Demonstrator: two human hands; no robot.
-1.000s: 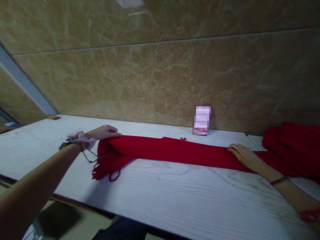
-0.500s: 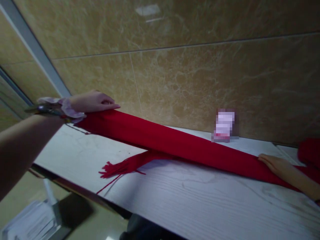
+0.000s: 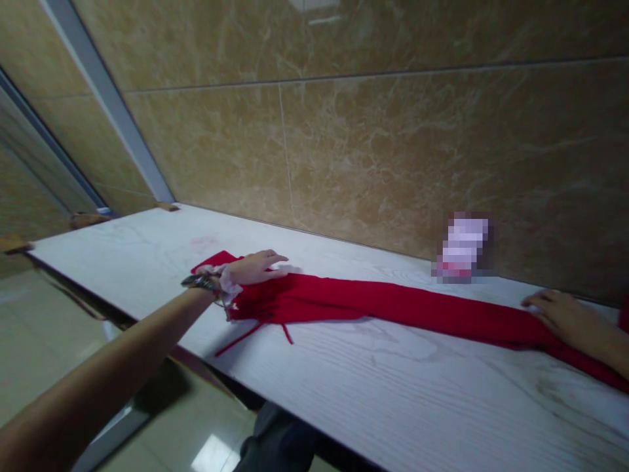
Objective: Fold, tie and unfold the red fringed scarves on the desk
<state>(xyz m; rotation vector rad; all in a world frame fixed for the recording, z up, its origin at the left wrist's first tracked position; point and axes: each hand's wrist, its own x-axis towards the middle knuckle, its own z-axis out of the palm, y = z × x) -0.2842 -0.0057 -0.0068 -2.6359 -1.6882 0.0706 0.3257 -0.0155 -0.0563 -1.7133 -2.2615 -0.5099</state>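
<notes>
A long red scarf (image 3: 417,311) with a fringe lies folded into a narrow strip along the white wood-grain tabletop (image 3: 344,387). My left hand (image 3: 255,267), open with fingers stretched out, rests over the scarf's left part; a pale scrunchie and a bracelet circle its wrist. Loose red strands trail below that wrist onto the table. Toward the right edge, my right hand (image 3: 563,320) rests on the scarf's upper edge, fingers apart and slightly bent. The palm of each hand is hidden from view.
Behind the table rises a tan marbled wall (image 3: 368,151). A blurred pink-and-white object (image 3: 463,246) leans against it. More red fabric (image 3: 624,314) shows at the right edge. Past the table's front edge, a tiled floor (image 3: 216,426) is visible below.
The raised left end of the scarf has come down onto the table. My left hand has moved lower and right, its fingers now stretched. My right hand stays near the scarf's right part.
</notes>
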